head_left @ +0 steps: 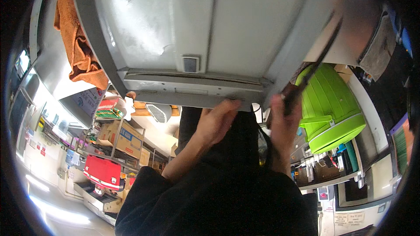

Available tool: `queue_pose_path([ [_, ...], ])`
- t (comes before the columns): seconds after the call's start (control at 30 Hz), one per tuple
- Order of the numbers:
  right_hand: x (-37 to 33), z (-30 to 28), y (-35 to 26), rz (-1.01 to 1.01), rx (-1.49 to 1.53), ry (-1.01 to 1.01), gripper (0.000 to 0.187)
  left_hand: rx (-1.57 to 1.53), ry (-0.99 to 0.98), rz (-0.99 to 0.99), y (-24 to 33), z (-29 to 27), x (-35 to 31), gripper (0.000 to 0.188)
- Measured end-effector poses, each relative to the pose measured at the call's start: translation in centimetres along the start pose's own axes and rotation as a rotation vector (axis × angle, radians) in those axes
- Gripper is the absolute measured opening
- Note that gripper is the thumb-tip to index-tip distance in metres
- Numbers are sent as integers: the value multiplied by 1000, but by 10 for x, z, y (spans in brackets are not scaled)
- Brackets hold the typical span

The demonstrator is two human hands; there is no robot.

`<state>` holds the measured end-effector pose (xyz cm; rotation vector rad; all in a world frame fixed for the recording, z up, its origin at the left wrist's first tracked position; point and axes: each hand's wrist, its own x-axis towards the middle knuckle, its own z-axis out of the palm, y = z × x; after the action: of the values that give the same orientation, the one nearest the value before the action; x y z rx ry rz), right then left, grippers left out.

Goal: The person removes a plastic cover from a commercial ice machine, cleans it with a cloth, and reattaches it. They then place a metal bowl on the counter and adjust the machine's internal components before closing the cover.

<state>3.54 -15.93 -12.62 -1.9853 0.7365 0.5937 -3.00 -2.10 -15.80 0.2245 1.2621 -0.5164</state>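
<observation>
A big grey metal frame with flat grey panels (245, 22) fills the upper middle of the head view. A small square dark insert (190, 64) sits in it, above a rail along its near edge. My left hand (216, 122) is at that near edge with its fingers curled together; what they hold, if anything, is hidden. Closed round a long, narrow, dark tool (321, 54) is my right hand (284, 122), beside the frame's right corner. The tool slants up to the right, and blur hides its exact kind.
An orange cloth (81, 52) hangs along the frame's left side. To the right is a bright green case (330, 105), with a grey cloth (380, 48) beyond it. Shelving at left carries a cardboard box (127, 140) and a red case (103, 170).
</observation>
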Motion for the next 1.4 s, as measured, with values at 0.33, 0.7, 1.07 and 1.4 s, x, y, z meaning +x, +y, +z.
queue_pose_path([
  [0.33, -14, -137, -136, -173, -799, -445, 36, -36, -134, 165, 6, 18, 12, 40],
  [0.7, 14, -63, -155, -269, -684, -712, 35, -147, -97, 425, 35, -2, 1, 54],
  [1.07, 26, -37, -157, -289, -682, -890, 38, -53, -32, 654, 64, -24, -15, 45],
  [1.4, 21, -27, -162, -268, -710, -877, 34, -246, -174, 539, 46, -30, -19, 57],
])
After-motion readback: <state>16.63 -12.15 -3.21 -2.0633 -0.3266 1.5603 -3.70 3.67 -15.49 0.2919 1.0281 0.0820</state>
